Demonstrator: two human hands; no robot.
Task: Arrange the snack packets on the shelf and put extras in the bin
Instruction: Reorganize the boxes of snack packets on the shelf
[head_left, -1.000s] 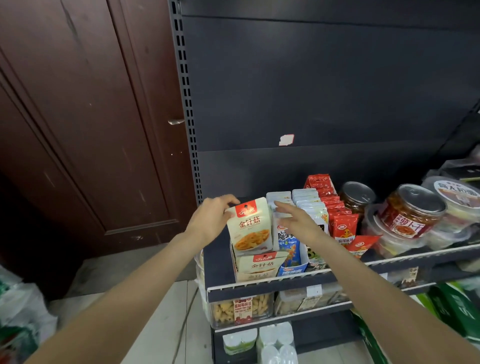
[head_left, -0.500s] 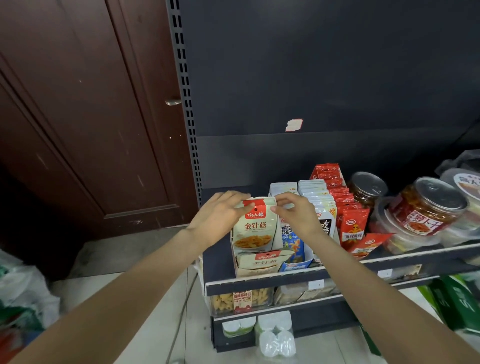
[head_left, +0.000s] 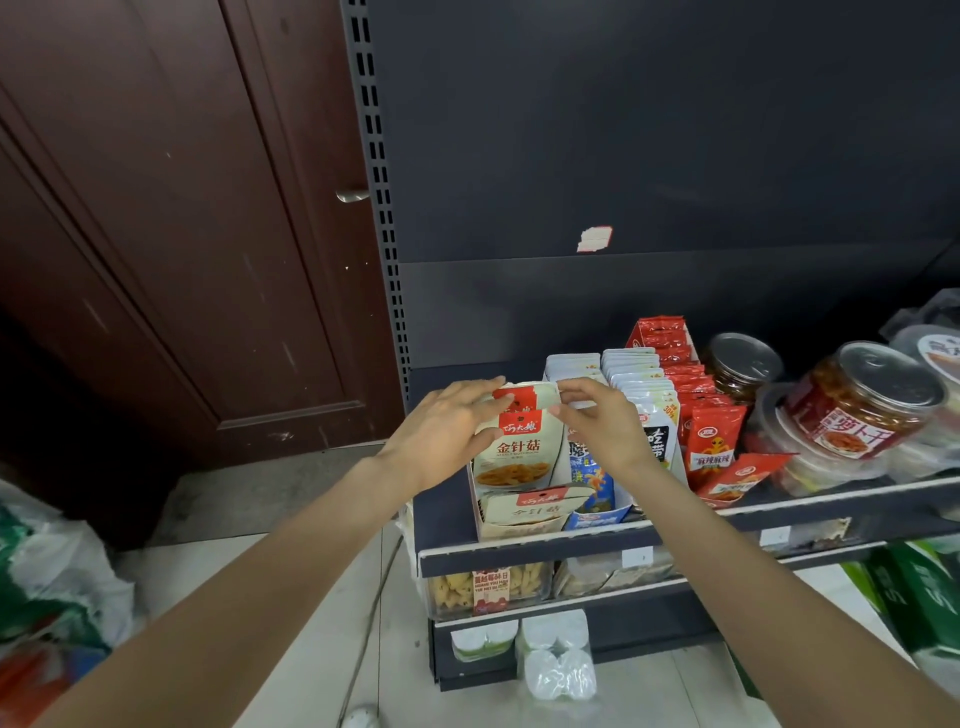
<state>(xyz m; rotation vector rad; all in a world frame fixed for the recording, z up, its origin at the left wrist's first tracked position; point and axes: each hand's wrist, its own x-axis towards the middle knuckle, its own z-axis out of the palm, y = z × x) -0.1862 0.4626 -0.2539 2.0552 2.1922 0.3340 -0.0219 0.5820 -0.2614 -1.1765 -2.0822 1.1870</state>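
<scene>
A cream snack packet with a red label stands upright at the front of an open cardboard display box on the left end of the dark shelf. My left hand lies against the packet's upper left, with its fingers fairly straight across the top edge. My right hand pinches the packet's top right corner between thumb and fingers. Rows of blue packets, white packets and red packets stand to the right.
Clear jars with metal lids fill the shelf's right side. Lower shelves hold plastic tubs of snacks. A filled plastic bag lies on the floor at left, in front of a brown wooden door.
The cream packet has come down from a raised position into the display box. My left hand shifted from behind it to its top edge. My right hand moved onto its top right corner.
</scene>
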